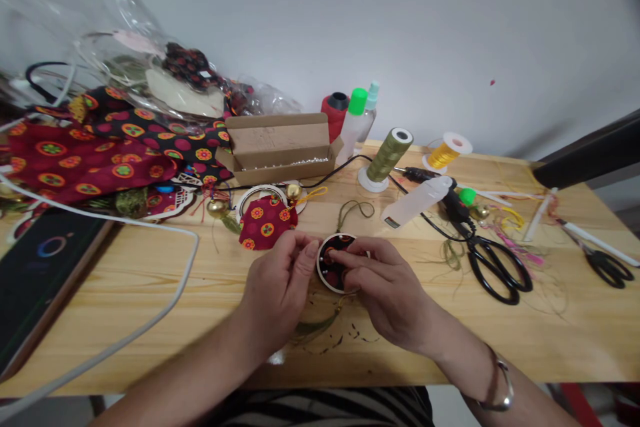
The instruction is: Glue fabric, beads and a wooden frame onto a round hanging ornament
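A small round ornament (331, 275) with a white rim and dark patterned fabric lies low over the table in front of me. My left hand (280, 283) pinches its left edge between thumb and fingers. On the other side, my right hand (387, 287) grips the right edge, and its fingertips press on the fabric face. An olive cord loop (355, 210) extends above the ornament, and a green tassel (317, 325) hangs below it. Small white beads show on the dark fabric. Just beyond my left hand lies a maroon floral fabric piece (267, 227) by a white ring.
Behind stands an open cardboard box (280, 163) of white beads. Olive thread (390, 157), yellow thread (445, 152) and a plastic squeeze bottle (415, 202) stand or lie further right. Black-handled scissors (500, 270) are at right; a phone box (45, 260) and white cable (170, 307) at left.
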`<move>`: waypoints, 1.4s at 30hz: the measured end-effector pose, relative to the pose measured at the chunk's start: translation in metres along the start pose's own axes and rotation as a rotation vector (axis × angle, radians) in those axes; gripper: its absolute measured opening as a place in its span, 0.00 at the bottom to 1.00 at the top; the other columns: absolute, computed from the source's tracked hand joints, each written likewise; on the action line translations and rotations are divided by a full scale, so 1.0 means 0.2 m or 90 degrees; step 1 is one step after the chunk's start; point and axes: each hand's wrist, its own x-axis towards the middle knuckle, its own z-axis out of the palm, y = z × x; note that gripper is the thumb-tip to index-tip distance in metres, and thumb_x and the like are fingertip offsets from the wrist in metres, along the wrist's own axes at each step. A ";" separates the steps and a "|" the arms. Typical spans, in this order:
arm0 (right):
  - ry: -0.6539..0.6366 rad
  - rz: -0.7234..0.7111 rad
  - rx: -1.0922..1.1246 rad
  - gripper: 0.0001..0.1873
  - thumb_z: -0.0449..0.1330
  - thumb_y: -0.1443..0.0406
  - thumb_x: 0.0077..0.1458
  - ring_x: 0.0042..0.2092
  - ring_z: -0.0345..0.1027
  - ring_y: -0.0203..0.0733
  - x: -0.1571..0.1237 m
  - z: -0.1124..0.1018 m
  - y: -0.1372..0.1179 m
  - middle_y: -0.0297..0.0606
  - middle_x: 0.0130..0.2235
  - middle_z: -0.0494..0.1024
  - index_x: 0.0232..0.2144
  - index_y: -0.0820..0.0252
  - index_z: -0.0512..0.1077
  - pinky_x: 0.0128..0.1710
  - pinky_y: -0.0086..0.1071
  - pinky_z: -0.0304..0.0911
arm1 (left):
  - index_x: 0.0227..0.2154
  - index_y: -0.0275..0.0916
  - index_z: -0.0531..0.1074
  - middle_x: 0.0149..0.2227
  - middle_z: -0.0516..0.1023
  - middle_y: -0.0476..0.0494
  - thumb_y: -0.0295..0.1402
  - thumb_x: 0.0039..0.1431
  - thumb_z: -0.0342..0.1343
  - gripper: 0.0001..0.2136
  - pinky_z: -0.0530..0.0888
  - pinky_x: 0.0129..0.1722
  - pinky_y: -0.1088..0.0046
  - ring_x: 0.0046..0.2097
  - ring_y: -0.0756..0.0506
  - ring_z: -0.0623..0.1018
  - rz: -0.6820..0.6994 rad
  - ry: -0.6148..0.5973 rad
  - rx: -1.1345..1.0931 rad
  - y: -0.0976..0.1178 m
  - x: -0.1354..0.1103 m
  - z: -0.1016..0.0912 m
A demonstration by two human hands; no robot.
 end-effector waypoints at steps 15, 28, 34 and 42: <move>0.159 0.053 0.007 0.14 0.55 0.80 0.47 0.46 0.62 0.45 -0.01 0.00 0.00 0.40 0.43 0.78 0.35 0.59 0.68 0.45 0.43 0.64 | 0.40 0.40 0.71 0.23 0.73 0.54 0.38 0.64 0.46 0.11 0.68 0.27 0.78 0.26 0.52 0.73 -0.012 0.029 0.013 0.00 0.00 -0.01; 0.258 0.062 -0.201 0.08 0.62 0.74 0.52 0.35 0.60 0.41 0.05 -0.17 -0.17 0.36 0.30 0.75 0.32 0.57 0.73 0.37 0.37 0.60 | 0.30 0.40 0.69 0.23 0.69 0.54 0.35 0.61 0.50 0.07 0.65 0.27 0.76 0.26 0.51 0.69 -0.005 0.093 0.003 0.00 -0.01 -0.02; 0.019 0.083 -0.185 0.05 0.58 0.70 0.57 0.37 0.59 0.43 0.07 -0.01 -0.12 0.36 0.30 0.74 0.31 0.58 0.72 0.38 0.39 0.58 | 0.23 0.41 0.64 0.20 0.63 0.55 0.37 0.64 0.45 0.14 0.63 0.26 0.75 0.24 0.51 0.65 -0.026 0.089 -0.052 0.01 -0.01 -0.04; -0.075 0.051 -0.272 0.07 0.56 0.71 0.58 0.38 0.58 0.44 0.13 0.05 -0.09 0.37 0.31 0.72 0.28 0.61 0.69 0.36 0.38 0.53 | 0.19 0.41 0.60 0.19 0.60 0.53 0.39 0.65 0.43 0.18 0.60 0.25 0.72 0.23 0.51 0.62 -0.037 0.087 -0.066 0.02 -0.03 -0.05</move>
